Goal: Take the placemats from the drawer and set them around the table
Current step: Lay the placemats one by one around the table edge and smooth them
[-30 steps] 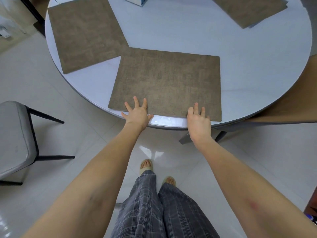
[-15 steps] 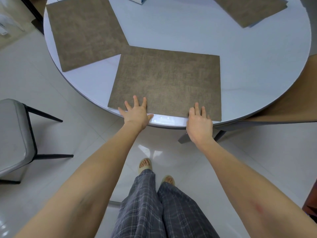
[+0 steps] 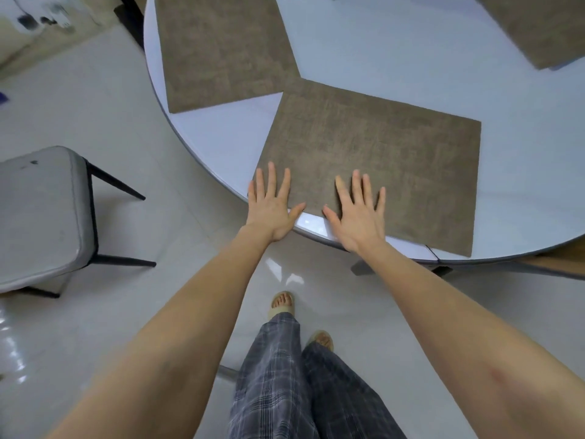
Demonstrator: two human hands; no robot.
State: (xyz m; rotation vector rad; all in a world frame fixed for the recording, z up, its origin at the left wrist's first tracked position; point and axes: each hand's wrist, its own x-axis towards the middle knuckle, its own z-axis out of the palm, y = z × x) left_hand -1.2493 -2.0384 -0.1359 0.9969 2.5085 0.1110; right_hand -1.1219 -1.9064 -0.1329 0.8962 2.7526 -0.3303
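Note:
A brown woven placemat (image 3: 389, 153) lies flat at the near edge of the round white table (image 3: 411, 68). My left hand (image 3: 272, 205) rests flat on its near left corner, fingers straight and spread. Beside it, my right hand (image 3: 359, 213) presses flat on the mat's near edge, fingers straight. A second brown placemat (image 3: 221, 49) lies at the table's left edge, its corner meeting the near mat's far left corner. A third placemat (image 3: 544, 23) lies at the far right, partly cut off by the frame.
A grey cushioned chair (image 3: 41, 217) with black legs stands on the tiled floor to the left of the table. A wooden chair seat (image 3: 566, 259) pokes from under the table at the right. My legs and sandalled feet (image 3: 283, 304) stand close to the table's edge.
My right hand slid left along the mat's near edge, closer to my left hand. Both hands reach further onto the mat. The view shifted, so the table sits further right.

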